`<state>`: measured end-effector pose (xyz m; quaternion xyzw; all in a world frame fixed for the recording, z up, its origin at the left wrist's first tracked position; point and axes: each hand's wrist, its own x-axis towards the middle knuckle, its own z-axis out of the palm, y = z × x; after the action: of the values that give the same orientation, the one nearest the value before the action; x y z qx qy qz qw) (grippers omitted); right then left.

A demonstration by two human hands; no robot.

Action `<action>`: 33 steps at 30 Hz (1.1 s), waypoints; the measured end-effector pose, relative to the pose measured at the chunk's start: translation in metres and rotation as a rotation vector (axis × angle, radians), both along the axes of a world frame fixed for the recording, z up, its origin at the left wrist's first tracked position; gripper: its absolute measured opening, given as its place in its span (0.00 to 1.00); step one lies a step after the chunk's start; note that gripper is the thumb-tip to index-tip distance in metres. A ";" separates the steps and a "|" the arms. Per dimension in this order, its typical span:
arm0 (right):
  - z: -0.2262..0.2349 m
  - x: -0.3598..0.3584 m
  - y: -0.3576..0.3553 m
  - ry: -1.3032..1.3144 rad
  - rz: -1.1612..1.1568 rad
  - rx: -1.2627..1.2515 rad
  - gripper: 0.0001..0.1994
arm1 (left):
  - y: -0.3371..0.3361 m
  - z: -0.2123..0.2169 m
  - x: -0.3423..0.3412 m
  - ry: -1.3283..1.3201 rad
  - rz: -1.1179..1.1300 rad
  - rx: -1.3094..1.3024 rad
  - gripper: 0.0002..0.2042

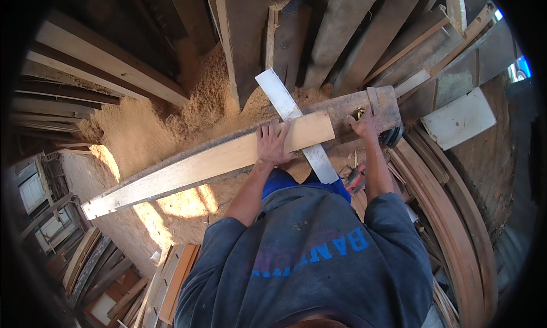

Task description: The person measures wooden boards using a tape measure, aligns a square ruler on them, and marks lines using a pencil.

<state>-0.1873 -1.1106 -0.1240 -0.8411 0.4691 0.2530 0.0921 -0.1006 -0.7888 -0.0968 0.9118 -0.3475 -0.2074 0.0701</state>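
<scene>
Pale plank (211, 160): lengthwise on bench (387, 106), short of its right edge.
Left hand (273, 143): fingers spread flat on plank.
Right hand (364, 125): at yellow-black item (360, 112); grip unclear.
Plank work: likely steadying; next move needs even left-hand pressure.

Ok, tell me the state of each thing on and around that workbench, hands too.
Pale plank: lying along the workbench, over the white strip.
White strip: crosswise beneath the plank, both ends showing.
Left hand: resting on the plank, fingers extended.
Right hand: at the workbench's right end, by a yellow-and-black object; grip unclear.
Sawdust: heaped loosely beyond the workbench.
Red tool: partly hidden; on or off unclear.
</scene>
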 end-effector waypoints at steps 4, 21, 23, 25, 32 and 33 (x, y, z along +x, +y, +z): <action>-0.031 -0.018 0.005 -0.109 -0.174 0.030 0.46 | 0.000 0.001 -0.006 0.007 -0.042 -0.005 0.53; 0.093 -0.112 0.087 -1.162 -0.784 1.621 0.25 | -0.031 -0.003 -0.092 1.466 0.439 -0.537 0.19; 0.078 -0.107 0.102 -0.814 -0.539 1.494 0.24 | -0.007 0.004 -0.076 1.507 0.572 -0.532 0.16; 0.087 -0.084 0.144 -0.762 -0.163 1.280 0.25 | 0.024 0.019 -0.061 1.706 0.789 -0.562 0.18; 0.107 -0.021 0.262 -0.475 0.547 1.073 0.35 | 0.155 0.008 -0.061 1.531 0.790 -0.929 0.13; 0.107 -0.016 0.268 -0.432 0.661 1.040 0.37 | 0.164 0.005 -0.065 1.449 0.842 -0.958 0.12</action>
<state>-0.2030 -0.8426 -0.0169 -0.8187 -0.0267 0.2872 0.4965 -0.1657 -0.6243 -0.0922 0.4871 0.0876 -0.5139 0.7007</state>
